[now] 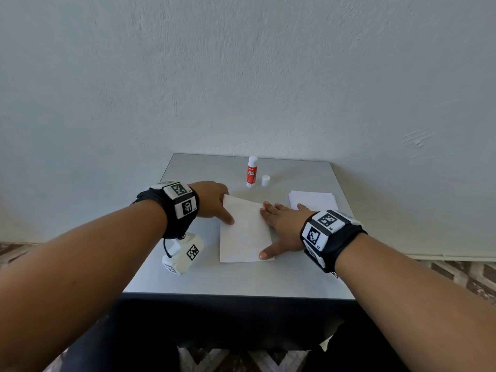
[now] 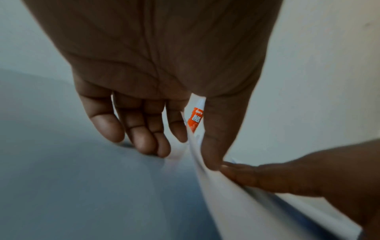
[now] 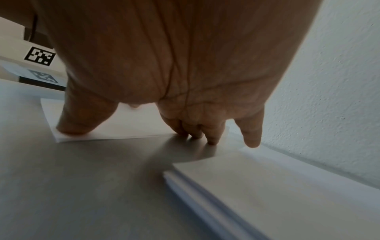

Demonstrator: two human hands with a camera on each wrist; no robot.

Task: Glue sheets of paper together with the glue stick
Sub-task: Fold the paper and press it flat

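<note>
A white sheet of paper lies mid-table. My left hand pinches its left edge, thumb on top and fingers behind the slightly lifted far-left corner; the left wrist view shows the edge running between thumb and index finger. My right hand lies flat and spread on the sheet's right edge, with its thumb pressing the near right corner of the sheet. Behind the sheet the red-and-white glue stick stands upright and uncapped, and it shows between my left fingers. Its white cap stands beside it.
A stack of white paper lies at the right of the grey table, just beyond my right fingers, and fills the near right of the right wrist view. A pale wall stands directly behind the table.
</note>
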